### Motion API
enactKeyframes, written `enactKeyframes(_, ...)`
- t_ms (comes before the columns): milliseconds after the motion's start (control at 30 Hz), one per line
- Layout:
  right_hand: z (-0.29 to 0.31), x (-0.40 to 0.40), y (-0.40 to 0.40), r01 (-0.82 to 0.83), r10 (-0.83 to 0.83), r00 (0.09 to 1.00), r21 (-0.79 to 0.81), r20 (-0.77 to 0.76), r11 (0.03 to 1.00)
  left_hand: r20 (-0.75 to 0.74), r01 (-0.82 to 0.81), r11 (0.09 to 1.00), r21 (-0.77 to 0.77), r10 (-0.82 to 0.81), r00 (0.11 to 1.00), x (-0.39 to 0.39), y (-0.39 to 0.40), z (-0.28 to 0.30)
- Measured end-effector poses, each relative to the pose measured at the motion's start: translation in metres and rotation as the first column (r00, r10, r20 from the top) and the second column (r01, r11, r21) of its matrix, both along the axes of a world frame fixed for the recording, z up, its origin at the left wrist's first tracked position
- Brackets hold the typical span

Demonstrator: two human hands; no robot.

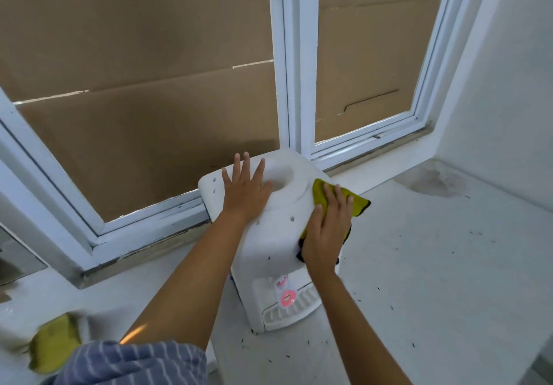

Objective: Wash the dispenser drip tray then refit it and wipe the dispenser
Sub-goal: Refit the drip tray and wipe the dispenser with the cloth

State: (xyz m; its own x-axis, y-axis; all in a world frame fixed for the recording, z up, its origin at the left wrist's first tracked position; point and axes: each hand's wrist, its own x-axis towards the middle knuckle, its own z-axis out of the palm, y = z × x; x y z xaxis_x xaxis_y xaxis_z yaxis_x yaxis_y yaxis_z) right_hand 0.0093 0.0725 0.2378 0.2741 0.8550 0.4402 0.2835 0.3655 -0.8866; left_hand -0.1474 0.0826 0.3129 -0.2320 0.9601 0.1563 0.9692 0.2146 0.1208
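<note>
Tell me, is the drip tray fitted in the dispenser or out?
In: the drip tray sits in the dispenser base, below the taps.

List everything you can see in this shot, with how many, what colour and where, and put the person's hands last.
water dispenser: one, white, on the counter below the window, no bottle on top
drip tray: one, white, fitted at the dispenser's base
tap levers: two, pinkish red, above the tray
cloth: one, yellow-green with dark edge, on the dispenser's upper right side
sponge: one, yellow, blurred, bottom left
counter: one, white, with dark specks and a stain in the far right corner
window frame: white, behind the dispenser
cardboard: brown, covering the panes
left hand: flat on the dispenser top
right hand: pressing the cloth
</note>
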Motion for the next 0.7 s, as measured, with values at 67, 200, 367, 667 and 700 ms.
enactKeyframes(67, 0.005, 0.010, 0.014, -0.039, 0.042, 0.997, -0.038, 0.067, 0.999, 0.010, 0.003, 1.000, 0.002, -0.003, 1.000, 0.001, -0.001, 0.001)
enactKeyframes(200, 0.014, 0.022, 0.035, -0.053, 0.082, 0.973, -0.137, 0.217, 0.989, 0.029, 0.014, 1.000, 0.013, -0.014, 0.999, 0.003, -0.002, 0.001)
enactKeyframes(367, 0.010, 0.013, 0.014, 0.005, 0.016, 0.940, -0.063, 0.341, 0.998, 0.035, 0.008, 1.000, 0.014, -0.008, 0.999, 0.003, 0.001, 0.001)
enactKeyframes(667, -0.010, -0.026, -0.068, -0.044, 0.008, 0.884, 0.065, 0.467, 0.997, 0.198, 0.066, 0.993, -0.093, -0.047, 0.979, 0.002, -0.008, 0.021)
enactKeyframes(700, -0.009, -0.022, -0.068, -0.075, 0.030, 0.873, 0.073, 0.487, 0.995, 0.242, 0.055, 0.994, -0.093, -0.031, 0.970, 0.002, -0.009, 0.022)
